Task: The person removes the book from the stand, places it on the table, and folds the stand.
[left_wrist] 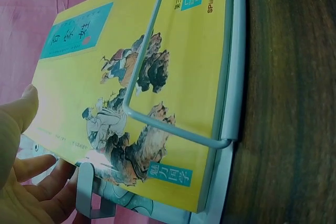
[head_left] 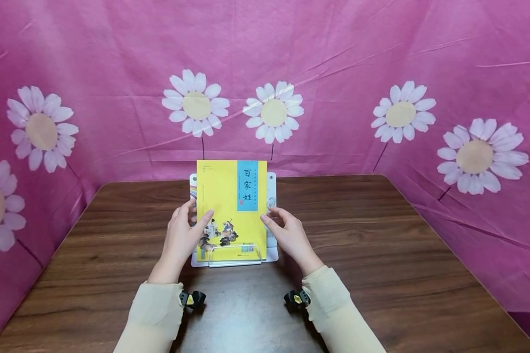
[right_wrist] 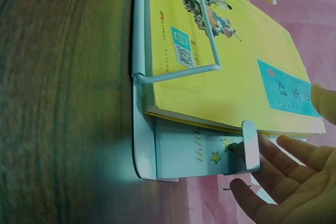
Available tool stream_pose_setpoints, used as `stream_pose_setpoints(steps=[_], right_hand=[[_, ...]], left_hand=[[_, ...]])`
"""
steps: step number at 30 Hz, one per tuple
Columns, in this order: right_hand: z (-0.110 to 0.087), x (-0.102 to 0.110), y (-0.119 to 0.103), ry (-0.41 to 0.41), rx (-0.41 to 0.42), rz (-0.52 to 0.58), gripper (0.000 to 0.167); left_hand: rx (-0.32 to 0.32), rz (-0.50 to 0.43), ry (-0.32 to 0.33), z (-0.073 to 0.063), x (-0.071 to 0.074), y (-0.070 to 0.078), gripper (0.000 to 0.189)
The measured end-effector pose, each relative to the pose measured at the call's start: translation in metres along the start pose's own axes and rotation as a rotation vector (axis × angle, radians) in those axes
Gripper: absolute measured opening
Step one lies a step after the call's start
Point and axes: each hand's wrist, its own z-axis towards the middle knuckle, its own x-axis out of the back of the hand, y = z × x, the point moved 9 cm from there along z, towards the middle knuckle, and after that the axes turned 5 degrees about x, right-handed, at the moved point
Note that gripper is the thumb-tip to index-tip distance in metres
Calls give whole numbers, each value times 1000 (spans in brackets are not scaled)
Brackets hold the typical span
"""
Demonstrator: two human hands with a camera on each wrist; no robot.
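Observation:
A yellow book [head_left: 221, 196] with a blue title panel leans upright on a white book stand [head_left: 271, 255]. The stand's wire holder [left_wrist: 176, 128] crosses the lower cover. On the book's left side, my left hand [head_left: 182, 235] grips the edge, thumb over the cover and the other fingers behind, by a small metal side clip [left_wrist: 85, 190]. At the opposite edge my right hand [head_left: 293, 238] holds the book, its thumb at the cover and its fingers spread along the side near another metal clip [right_wrist: 251, 148]. Most of the stand's back plate is hidden behind the book.
The stand is on a dark brown wooden table [head_left: 379, 255], towards its far edge. Behind and around the table hangs a pink cloth [head_left: 335, 49] printed with white daisies. Black straps [head_left: 193, 299] circle both wrists over pale sleeves.

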Motion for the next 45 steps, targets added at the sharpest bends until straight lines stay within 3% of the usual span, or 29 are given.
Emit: stream_pose_setpoints(steps=[9, 16, 35, 45], right_hand=[[0, -2, -2, 17, 29, -12, 48], [0, -3, -4, 38, 51, -30, 43], [-1, -12, -1, 32, -51, 60, 47], [0, -13, 1, 102, -69, 99, 41]], left_hand=[[5, -20, 0, 2, 2, -4, 68], [-10, 1, 35, 3, 3, -3, 60], [-10, 26, 46, 4, 5, -7, 52], [-5, 27, 49, 3, 4, -7, 51]])
